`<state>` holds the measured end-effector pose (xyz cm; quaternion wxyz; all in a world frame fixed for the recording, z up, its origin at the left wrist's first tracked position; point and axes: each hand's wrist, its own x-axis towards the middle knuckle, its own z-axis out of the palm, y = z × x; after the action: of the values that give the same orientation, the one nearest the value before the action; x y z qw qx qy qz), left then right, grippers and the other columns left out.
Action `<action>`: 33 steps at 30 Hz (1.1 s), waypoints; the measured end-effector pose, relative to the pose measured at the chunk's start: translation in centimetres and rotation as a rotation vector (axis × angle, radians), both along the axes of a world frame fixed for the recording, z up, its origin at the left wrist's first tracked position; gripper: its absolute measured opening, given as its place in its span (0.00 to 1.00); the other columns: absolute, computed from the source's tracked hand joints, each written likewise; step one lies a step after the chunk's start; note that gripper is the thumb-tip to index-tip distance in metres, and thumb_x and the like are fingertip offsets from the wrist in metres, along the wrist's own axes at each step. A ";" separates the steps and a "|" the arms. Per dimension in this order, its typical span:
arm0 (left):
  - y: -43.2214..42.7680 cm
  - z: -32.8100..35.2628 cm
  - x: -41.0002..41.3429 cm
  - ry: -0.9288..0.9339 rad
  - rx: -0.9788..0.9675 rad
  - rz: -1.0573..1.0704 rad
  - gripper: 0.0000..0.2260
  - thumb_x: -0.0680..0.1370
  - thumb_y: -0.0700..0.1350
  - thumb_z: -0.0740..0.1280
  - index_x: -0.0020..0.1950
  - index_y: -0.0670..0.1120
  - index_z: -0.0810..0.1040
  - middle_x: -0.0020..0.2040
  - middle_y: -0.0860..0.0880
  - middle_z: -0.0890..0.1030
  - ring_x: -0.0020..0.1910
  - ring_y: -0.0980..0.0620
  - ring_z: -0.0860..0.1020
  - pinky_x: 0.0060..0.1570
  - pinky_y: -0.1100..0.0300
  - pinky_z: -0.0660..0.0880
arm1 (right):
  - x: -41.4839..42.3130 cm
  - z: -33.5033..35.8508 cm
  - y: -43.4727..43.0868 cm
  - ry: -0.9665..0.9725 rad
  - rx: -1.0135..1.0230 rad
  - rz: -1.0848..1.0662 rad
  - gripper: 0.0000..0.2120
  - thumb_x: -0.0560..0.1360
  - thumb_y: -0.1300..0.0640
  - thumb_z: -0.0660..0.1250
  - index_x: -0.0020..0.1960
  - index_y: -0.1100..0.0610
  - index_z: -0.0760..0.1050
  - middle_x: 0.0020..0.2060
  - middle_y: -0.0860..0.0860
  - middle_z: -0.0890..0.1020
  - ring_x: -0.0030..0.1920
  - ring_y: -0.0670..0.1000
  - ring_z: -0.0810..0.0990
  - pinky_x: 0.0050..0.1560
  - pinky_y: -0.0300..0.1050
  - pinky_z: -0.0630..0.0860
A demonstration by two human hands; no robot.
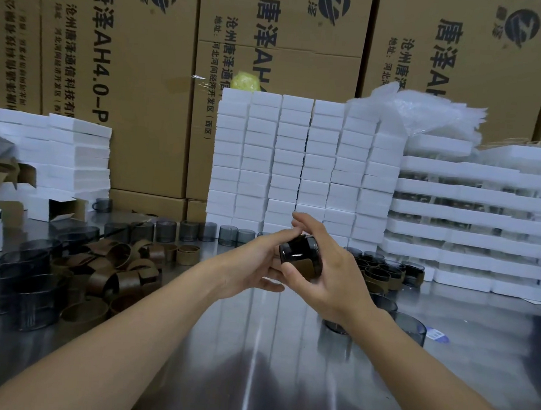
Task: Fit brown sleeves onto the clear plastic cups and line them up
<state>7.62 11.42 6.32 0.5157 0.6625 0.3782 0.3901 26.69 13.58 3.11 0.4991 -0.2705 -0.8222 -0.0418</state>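
Centre frame, above the steel table (284,364), a smoky clear plastic cup (298,251) lies tilted between both hands, with a brown sleeve (307,267) wrapped round its lower half. The right hand (334,272) curls round it, thumb on the sleeve's near edge and fingers arched over the top; the left hand (250,262) meets it from the other side with fairly straight, spread fingers pressing on the cup. The step in hand looks like seating the sleeve. Next it probably needs a last push to square the band, and then a place among the sleeved cups (382,272) gathered just right of the hands, at the foot of the foam trays (470,223). Lower left, loose sleeves (116,268) lie heaped beside dark bare cups (33,288), and a row of bare cups (198,230) runs along the table's back edge. White boxes (297,162) and printed cartons (149,86) wall off the rear.
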 end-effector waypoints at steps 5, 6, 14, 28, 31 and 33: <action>0.2 0.3 0.4 -0.298 0.000 0.074 0.21 0.83 0.66 0.63 0.61 0.53 0.85 0.57 0.46 0.87 0.49 0.52 0.84 0.55 0.53 0.74 | -0.2 -0.5 0.9 0.277 -0.089 0.020 0.27 0.78 0.38 0.69 0.75 0.36 0.69 0.59 0.38 0.82 0.33 0.46 0.79 0.38 0.40 0.73; 0.1 0.4 0.6 -0.333 0.012 0.068 0.21 0.84 0.65 0.61 0.65 0.53 0.84 0.58 0.44 0.87 0.49 0.51 0.86 0.55 0.52 0.73 | -0.4 -0.4 1.0 0.324 -0.101 0.038 0.23 0.79 0.39 0.67 0.74 0.35 0.70 0.54 0.40 0.84 0.31 0.49 0.78 0.35 0.42 0.72; -0.7 -0.6 3.2 -0.360 0.488 0.161 0.16 0.91 0.55 0.48 0.71 0.56 0.71 0.58 0.41 0.84 0.48 0.40 0.82 0.44 0.52 0.80 | -1.9 0.0 -0.3 0.347 -0.211 0.144 0.28 0.81 0.36 0.61 0.80 0.37 0.60 0.66 0.45 0.81 0.59 0.50 0.83 0.58 0.56 0.81; -2.2 -1.0 4.8 -0.344 0.662 0.144 0.11 0.88 0.56 0.50 0.59 0.57 0.71 0.48 0.57 0.78 0.48 0.52 0.77 0.51 0.55 0.76 | -2.2 1.3 -2.5 0.467 -0.076 0.186 0.20 0.79 0.41 0.66 0.65 0.50 0.67 0.48 0.45 0.80 0.47 0.53 0.82 0.48 0.62 0.81; -2.1 -0.4 4.7 -0.475 0.465 0.102 0.14 0.91 0.57 0.51 0.67 0.55 0.73 0.55 0.51 0.85 0.52 0.51 0.83 0.54 0.53 0.81 | -1.4 1.7 -1.9 0.361 -0.101 0.122 0.24 0.77 0.40 0.69 0.69 0.43 0.65 0.54 0.43 0.81 0.51 0.52 0.85 0.50 0.62 0.83; -1.7 0.0 4.5 -0.551 0.262 0.079 0.20 0.90 0.58 0.51 0.75 0.52 0.73 0.62 0.45 0.85 0.55 0.48 0.85 0.58 0.49 0.80 | -0.8 2.0 -1.4 0.299 -0.084 0.055 0.30 0.74 0.43 0.71 0.73 0.38 0.65 0.59 0.41 0.80 0.50 0.50 0.86 0.49 0.60 0.85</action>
<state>12.17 9.72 6.30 0.4935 0.5774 0.1963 0.6201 25.89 12.18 5.11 0.6051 -0.2718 -0.7468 0.0473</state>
